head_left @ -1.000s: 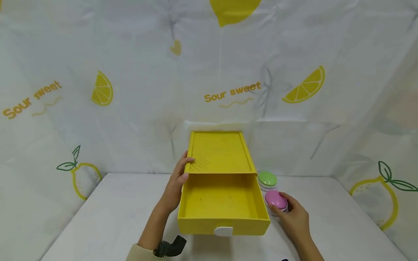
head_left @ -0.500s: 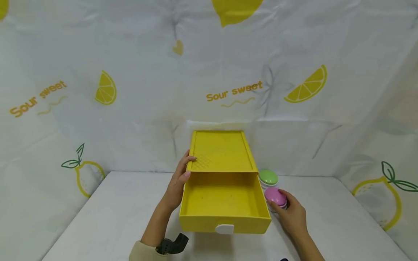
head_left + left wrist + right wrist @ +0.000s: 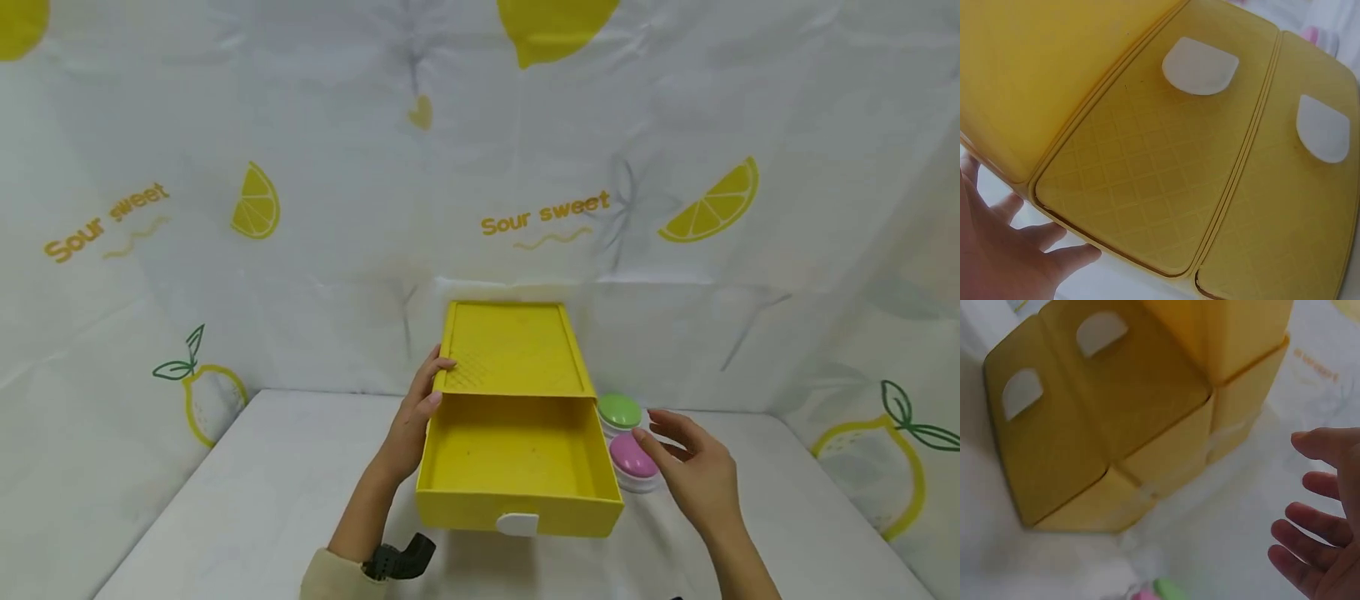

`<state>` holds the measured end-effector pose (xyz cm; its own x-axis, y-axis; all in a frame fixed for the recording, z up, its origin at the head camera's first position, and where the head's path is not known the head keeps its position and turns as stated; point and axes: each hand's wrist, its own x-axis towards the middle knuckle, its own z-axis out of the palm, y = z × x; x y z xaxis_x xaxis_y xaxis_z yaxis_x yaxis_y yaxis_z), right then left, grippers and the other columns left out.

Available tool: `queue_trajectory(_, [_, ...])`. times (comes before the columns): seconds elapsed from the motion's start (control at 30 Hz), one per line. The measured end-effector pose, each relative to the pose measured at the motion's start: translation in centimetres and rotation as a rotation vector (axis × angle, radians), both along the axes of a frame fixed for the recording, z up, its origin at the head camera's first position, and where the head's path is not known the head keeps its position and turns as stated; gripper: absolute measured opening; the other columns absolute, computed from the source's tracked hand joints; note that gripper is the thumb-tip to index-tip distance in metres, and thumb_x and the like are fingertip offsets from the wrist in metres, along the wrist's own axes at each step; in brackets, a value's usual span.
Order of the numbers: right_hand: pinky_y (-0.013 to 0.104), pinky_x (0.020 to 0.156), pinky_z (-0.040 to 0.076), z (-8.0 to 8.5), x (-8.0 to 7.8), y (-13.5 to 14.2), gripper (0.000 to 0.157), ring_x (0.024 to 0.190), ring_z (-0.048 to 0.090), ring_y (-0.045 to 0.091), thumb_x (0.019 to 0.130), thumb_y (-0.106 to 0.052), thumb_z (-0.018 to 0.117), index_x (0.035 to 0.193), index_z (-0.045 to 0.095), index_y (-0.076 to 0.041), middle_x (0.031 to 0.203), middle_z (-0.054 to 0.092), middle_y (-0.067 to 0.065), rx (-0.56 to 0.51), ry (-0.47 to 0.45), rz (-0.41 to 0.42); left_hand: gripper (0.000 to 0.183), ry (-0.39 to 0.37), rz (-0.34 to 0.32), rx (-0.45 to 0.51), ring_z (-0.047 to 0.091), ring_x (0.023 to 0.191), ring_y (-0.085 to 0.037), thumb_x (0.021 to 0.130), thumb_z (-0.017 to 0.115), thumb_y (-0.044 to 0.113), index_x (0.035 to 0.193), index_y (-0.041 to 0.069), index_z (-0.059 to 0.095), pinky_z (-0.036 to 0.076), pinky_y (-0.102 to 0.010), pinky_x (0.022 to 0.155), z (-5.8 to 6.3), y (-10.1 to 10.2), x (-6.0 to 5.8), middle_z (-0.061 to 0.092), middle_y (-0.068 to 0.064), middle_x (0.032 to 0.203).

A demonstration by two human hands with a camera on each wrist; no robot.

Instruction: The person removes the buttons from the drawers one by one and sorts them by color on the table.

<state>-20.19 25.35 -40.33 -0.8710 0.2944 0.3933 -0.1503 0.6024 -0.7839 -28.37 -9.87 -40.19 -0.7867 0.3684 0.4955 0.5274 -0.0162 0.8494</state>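
A yellow drawer unit (image 3: 517, 350) stands against the back, its top drawer (image 3: 520, 512) pulled out with a bare floor inside. In the left wrist view, two lower drawer fronts with white tabs are closed. My left hand (image 3: 408, 429) presses the unit's left side, fingers spread along its edge and one fingertip over the top. On the unit's right sits a round white-based piece with a pink dome (image 3: 633, 455); a matching one with a green dome (image 3: 619, 411) is just behind it. Beside the pink dome, my right hand (image 3: 701, 475) holds nothing, its fingers loosely bent and parted.
The white table (image 3: 300, 492) runs back to a hanging lemon-print sheet (image 3: 337, 208), which also covers both sides. A dark strap (image 3: 397, 558) is on the left wrist.
My right hand has let go of the pink-domed piece and lifted away to the right. The left hand stays on the unit while the head view shifts slightly.
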Motion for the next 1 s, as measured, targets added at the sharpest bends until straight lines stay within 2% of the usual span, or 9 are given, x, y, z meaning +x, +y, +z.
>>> queue_trajectory(0.07, [0.001, 0.079, 0.050, 2.1, 1.3, -0.8, 0.036, 0.094, 0.063, -0.013, 0.090, -0.025, 0.078, 0.121, 0.071, -0.009, 0.114, 0.074, -0.007, -0.015, 0.067, 0.029, 0.042, 0.005, -0.006, 0.000, 0.004, 0.159, -0.035, 0.106, 0.032, 0.029, 0.146, 0.018, 0.037, 0.019, -0.069, 0.122, 0.1, 0.1, -0.1, -0.002, -0.005, 0.173])
queue_trajectory(0.2, [0.006, 0.079, 0.053, 5.4, 3.8, -2.5, 0.030, 0.089, 0.067, -0.008, 0.086, -0.012, 0.081, 0.114, 0.074, -0.009, 0.101, 0.072, -0.022, 0.000, 0.164, 0.078, 0.043, 0.016, -0.010, 0.001, 0.003, 0.159, -0.036, 0.106, 0.032, 0.029, 0.147, 0.017, 0.036, 0.018, -0.071, 0.122, 0.2, 0.2, -0.2, -0.002, -0.007, 0.173])
queue_trajectory(0.37, [0.008, 0.083, 0.054, 7.5, 6.4, -4.3, 0.035, 0.087, 0.070, 0.002, 0.081, -0.001, 0.083, 0.113, 0.074, -0.013, 0.103, 0.074, -0.011, 0.044, 0.238, 0.162, 0.042, 0.013, 0.000, -0.006, 0.003, 0.159, -0.036, 0.106, 0.032, 0.029, 0.146, 0.016, 0.035, 0.018, -0.070, 0.122, 0.2, 0.2, -0.1, -0.003, -0.008, 0.173])
queue_trajectory(0.5, [0.010, 0.080, 0.056, 8.0, 8.0, -6.2, 0.039, 0.083, 0.069, 0.003, 0.078, -0.001, 0.085, 0.111, 0.074, -0.018, 0.098, 0.075, -0.007, 0.082, 0.258, 0.222, 0.042, 0.003, 0.005, -0.006, 0.003, 0.159, -0.035, 0.106, 0.032, 0.029, 0.146, 0.016, 0.035, 0.019, -0.069, 0.122, 0.2, 0.1, -0.1, -0.002, -0.005, 0.173])
queue_trajectory(0.63, [0.012, 0.072, 0.056, 8.0, 8.9, -7.7, 0.039, 0.076, 0.067, 0.000, 0.070, 0.001, 0.090, 0.102, 0.076, -0.017, 0.090, 0.076, -0.005, 0.137, 0.337, 0.292, 0.042, -0.003, 0.003, 0.002, 0.004, 0.159, -0.035, 0.106, 0.032, 0.028, 0.146, 0.016, 0.035, 0.020, -0.069, 0.122, 0.2, 0.0, 0.1, -0.002, -0.004, 0.173])
queue_trajectory(0.77, [0.005, 0.078, 0.052, 8.0, 9.4, -8.3, 0.044, 0.080, 0.064, -0.005, 0.060, 0.001, 0.094, 0.095, 0.077, -0.019, 0.089, 0.075, -0.007, 0.194, 0.433, 0.255, 0.042, -0.004, 0.005, 0.003, 0.004, 0.159, -0.035, 0.106, 0.032, 0.027, 0.146, 0.016, 0.035, 0.020, -0.069, 0.122, 0.1, 0.0, 0.1, -0.003, -0.007, 0.173])
queue_trajectory(0.83, [0.005, 0.076, 0.051, 8.0, 9.6, -8.3, 0.047, 0.080, 0.062, -0.005, 0.056, 0.003, 0.095, 0.095, 0.077, -0.018, 0.086, 0.074, -0.006, 0.197, 0.490, 0.261, 0.042, -0.006, 0.005, 0.002, 0.004, 0.159, -0.035, 0.106, 0.031, 0.027, 0.146, 0.016, 0.035, 0.020, -0.069, 0.122, 0.0, 0.0, 0.1, -0.003, -0.008, 0.173])
queue_trajectory(0.9, [0.007, 0.069, 0.052, 8.0, 9.9, -8.3, 0.046, 0.074, 0.061, -0.005, 0.058, 0.001, 0.095, 0.095, 0.077, -0.020, 0.082, 0.073, -0.010, 0.186, 0.454, 0.289, 0.042, -0.008, 0.004, 0.001, 0.004, 0.159, -0.036, 0.106, 0.031, 0.027, 0.146, 0.016, 0.035, 0.021, -0.069, 0.121, 0.0, 0.0, 0.1, -0.003, -0.006, 0.173])
queue_trajectory(1.0, [0.013, 0.057, 0.053, 7.4, 10.1, -8.8, 0.034, 0.065, 0.061, -0.004, 0.067, -0.010, 0.094, 0.093, 0.077, -0.023, 0.077, 0.072, -0.015, 0.179, 0.314, 0.376, 0.043, -0.009, 0.000, 0.003, 0.004, 0.159, -0.037, 0.106, 0.030, 0.027, 0.147, 0.016, 0.034, 0.022, -0.070, 0.121, -0.1, 0.0, 0.0, -0.002, -0.006, 0.173])
